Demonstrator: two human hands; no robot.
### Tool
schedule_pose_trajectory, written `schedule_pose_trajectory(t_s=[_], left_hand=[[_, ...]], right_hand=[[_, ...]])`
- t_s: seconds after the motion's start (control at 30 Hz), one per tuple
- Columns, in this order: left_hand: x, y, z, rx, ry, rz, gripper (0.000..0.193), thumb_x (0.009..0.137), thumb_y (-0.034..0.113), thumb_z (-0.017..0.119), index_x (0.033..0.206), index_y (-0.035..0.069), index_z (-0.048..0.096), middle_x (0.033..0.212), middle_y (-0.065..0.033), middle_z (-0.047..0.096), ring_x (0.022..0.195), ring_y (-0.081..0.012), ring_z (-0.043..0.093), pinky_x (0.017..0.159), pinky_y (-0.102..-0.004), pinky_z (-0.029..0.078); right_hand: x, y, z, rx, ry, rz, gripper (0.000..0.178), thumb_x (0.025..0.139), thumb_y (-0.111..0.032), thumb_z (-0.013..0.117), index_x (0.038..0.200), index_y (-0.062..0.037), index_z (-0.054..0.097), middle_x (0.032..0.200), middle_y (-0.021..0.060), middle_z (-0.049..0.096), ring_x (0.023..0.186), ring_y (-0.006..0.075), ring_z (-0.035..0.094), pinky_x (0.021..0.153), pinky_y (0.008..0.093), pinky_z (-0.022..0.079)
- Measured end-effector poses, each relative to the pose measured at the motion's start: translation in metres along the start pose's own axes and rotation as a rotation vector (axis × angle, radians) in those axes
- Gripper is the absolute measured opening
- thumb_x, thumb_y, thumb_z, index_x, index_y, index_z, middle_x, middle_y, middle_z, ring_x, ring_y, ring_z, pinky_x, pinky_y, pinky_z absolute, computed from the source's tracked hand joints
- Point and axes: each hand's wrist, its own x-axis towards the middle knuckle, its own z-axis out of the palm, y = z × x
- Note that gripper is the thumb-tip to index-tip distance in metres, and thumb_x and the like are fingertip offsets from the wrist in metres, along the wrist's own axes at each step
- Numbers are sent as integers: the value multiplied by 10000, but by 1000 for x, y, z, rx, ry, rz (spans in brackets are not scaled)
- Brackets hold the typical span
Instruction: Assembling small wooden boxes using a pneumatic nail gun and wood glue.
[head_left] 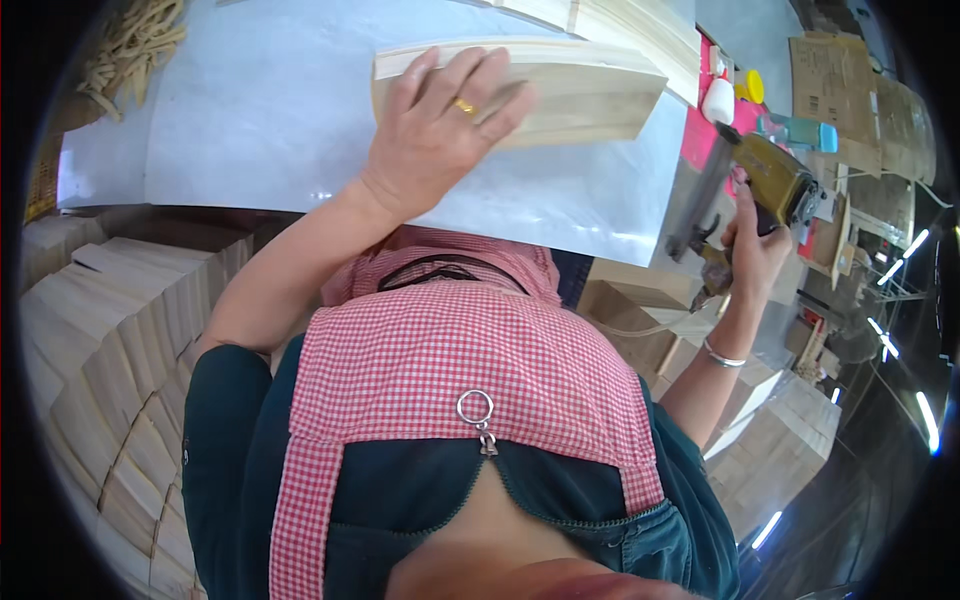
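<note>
A pale wooden board piece (pixel 590 100) with a raised strip along its far side lies on the light blue-grey tabletop. My left hand (pixel 440 120), a gold ring on one finger, grips its left part, fingers bent over it and slightly blurred. What the fingertips press on at the far side is partly hidden. To the right, beyond the table's edge, my right hand (pixel 757 245) is closed around the handle of a yellow-brown nail gun (pixel 775 180) with a long magazine. The gun is held up, apart from the wood.
Long wooden strips (pixel 640 40) lie behind the board, and a heap of thin offcuts (pixel 130 50) sits far left. A white bottle (pixel 718 100) and a yellow lid (pixel 750 86) stand on the pink surface. Stacked boards (pixel 110 330) fill the left; cardboard boxes (pixel 830 80) stand far right.
</note>
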Motion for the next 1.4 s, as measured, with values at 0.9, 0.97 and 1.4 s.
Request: schedule_pose_trajectory(t_s=[0.9, 0.97, 1.4], left_hand=[[50, 32, -32, -302, -485, -71, 711, 851, 231, 781, 1496, 141, 495, 1172, -135, 600, 964, -292, 609, 908, -360, 483], [50, 30, -33, -341, -504, -153, 753, 827, 223, 787, 1512, 141, 485, 1195, -137, 600, 974, -309, 611, 907, -379, 490], [68, 39, -27, -312, -551, -258, 778, 791, 204, 789, 1505, 95, 503, 1275, -151, 607, 1047, -335, 608, 922, -405, 483]], right_hand=[[46, 201, 31, -395, 111, -284, 488, 890, -226, 737, 1313, -3, 640, 1173, 212, 699, 1027, 391, 670, 913, 442, 533], [67, 189, 29, -303, 192, -354, 452, 888, -224, 739, 1273, -1, 655, 1146, 195, 696, 1016, 366, 664, 899, 430, 532], [390, 182, 81, -409, 328, -200, 734, 838, -464, 776, 1366, 13, 596, 1257, 223, 674, 1178, 391, 647, 966, 431, 547]])
